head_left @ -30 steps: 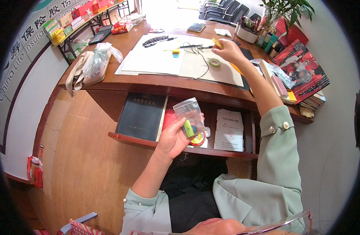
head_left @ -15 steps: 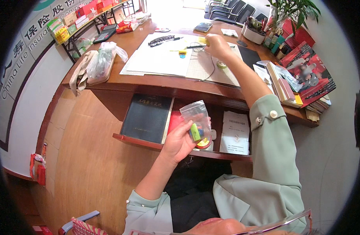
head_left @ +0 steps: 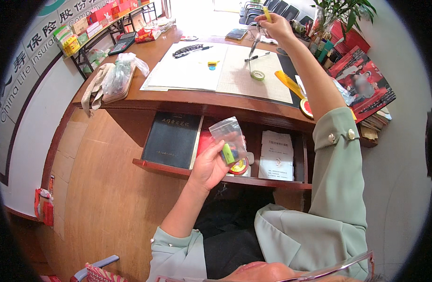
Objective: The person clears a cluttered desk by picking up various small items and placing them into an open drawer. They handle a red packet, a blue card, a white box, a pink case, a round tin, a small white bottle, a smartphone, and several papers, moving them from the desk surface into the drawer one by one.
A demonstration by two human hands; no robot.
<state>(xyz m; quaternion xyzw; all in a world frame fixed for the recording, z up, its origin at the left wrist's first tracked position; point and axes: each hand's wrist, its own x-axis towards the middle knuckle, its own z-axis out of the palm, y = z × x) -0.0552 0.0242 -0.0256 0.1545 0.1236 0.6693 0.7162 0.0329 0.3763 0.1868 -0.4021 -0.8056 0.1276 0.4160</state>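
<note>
My left hand (head_left: 210,164) grips a small clear zip bag (head_left: 225,130) above the open drawer (head_left: 220,180). Inside the bag show a bright green block (head_left: 228,154) and something blue. Raised over the far right of the desk, my right hand (head_left: 278,29) is closed on a yellow strip-like piece (head_left: 267,14) and a thin dark cord (head_left: 254,46), blurred, which hangs down toward the desk. Below it lie a green tape roll (head_left: 257,75) and a black pen (head_left: 258,57). On white paper (head_left: 190,70) rests a small blue-and-yellow piece (head_left: 212,65).
The drawer holds a black notebook (head_left: 171,141), white printed papers (head_left: 276,155) and a round red-and-gold tin (head_left: 238,166). A yellow comb (head_left: 289,83) lies by my right forearm. Plastic bags (head_left: 119,75) sit at the desk's left; books and a red picture (head_left: 364,87) stand right.
My right hand has lifted off the desk, up and to the right, taking the yellow piece and cord along. The comb, earlier behind my arm, now shows. My left hand keeps the bag almost in place.
</note>
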